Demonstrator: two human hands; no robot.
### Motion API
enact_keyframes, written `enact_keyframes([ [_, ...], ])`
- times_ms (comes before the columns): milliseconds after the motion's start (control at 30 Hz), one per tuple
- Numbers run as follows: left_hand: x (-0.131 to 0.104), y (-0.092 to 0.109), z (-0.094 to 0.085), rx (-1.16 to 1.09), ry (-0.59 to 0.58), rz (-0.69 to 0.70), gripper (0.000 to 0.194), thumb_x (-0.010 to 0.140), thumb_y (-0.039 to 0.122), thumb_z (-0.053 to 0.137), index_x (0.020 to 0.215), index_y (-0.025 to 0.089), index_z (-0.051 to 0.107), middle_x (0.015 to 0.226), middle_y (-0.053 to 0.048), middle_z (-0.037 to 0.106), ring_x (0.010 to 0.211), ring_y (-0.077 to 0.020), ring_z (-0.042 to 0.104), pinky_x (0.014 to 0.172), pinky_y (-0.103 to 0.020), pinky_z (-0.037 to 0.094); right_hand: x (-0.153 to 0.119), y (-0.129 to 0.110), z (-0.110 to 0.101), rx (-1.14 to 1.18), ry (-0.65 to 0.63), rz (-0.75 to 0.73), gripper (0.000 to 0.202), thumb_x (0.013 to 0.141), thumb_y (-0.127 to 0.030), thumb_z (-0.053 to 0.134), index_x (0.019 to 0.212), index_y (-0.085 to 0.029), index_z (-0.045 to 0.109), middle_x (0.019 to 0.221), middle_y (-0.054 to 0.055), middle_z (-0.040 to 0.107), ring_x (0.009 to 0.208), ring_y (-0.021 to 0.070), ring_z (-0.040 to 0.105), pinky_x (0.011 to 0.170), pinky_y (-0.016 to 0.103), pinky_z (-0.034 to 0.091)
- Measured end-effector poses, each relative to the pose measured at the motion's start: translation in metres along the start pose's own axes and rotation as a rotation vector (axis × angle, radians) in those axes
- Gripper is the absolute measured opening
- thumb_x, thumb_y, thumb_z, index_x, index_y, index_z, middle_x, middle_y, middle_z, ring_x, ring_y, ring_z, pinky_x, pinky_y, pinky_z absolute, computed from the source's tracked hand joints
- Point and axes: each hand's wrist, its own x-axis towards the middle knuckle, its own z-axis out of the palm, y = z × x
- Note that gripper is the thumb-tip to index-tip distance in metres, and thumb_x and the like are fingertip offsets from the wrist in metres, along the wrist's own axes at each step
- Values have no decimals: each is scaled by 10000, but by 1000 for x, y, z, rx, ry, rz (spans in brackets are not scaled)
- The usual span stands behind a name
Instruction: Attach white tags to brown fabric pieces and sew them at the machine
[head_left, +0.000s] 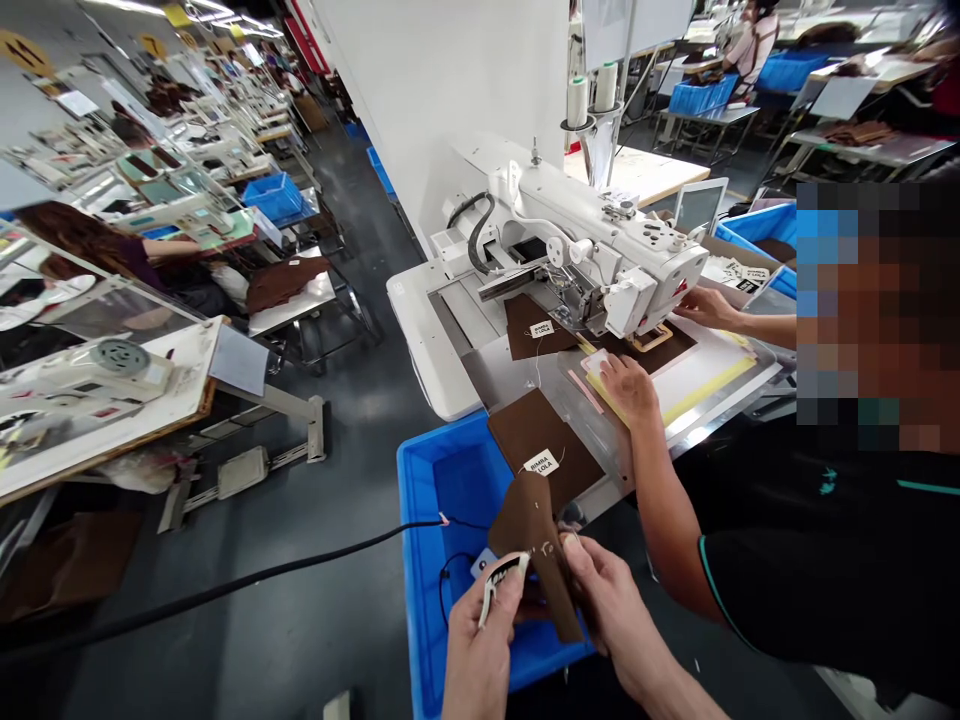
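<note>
Low in the view, my left hand (487, 630) pinches a curled white label (504, 572) with black marks on it. My right hand (611, 605) is closed on a folded brown fabric piece (546, 575), which hangs beside the label; small thread marks show on its face. Whether my left fingers also touch the fabric is hidden. Just beyond lies a flat brown panel (536, 430) on the table edge, bearing a white label (541, 463) with black lettering. Another labelled brown panel (525, 345) lies beside the sewing machine (600, 250).
Under my hands stands a blue bin (411, 500), with a black cable (300, 568) running towards it. On the right, a co-worker's hand (634, 388) rests on a yellow-edged template (701, 395); the other hand (709, 305) is by the machine head. A grey aisle floor (360, 420) lies left.
</note>
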Motion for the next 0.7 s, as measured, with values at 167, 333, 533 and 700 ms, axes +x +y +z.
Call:
enact_keyframes([
  [167,-1,-7,1,-71,-26,-18,462,857,501,793,1136,133,777,1051,-132,759,890,-266,722,756,-330,582,7,8,2,2,-140,149,828,883,-937,706,928,-118,592,622,-4,455,409,90,299,339,169,209],
  [333,1,13,-21,-207,161,-96,570,610,548,951,928,107,783,909,-131,760,809,-268,709,670,-332,592,19,27,-17,-387,88,-154,656,1047,-768,575,809,-161,501,713,0,430,608,152,404,534,211,342],
  [533,11,24,-56,-93,125,-16,636,790,497,857,1300,175,656,1016,-124,758,857,-268,715,744,-386,598,10,35,-21,-592,96,-271,419,1069,-528,509,847,-173,531,848,22,503,757,196,507,688,248,417],
  [700,39,-10,-50,35,-29,35,236,909,397,626,914,162,623,1292,-154,664,1022,-292,694,734,-376,590,15,35,-12,-492,-8,-158,289,993,-448,532,901,-175,552,768,-3,505,621,180,534,534,215,448],
])
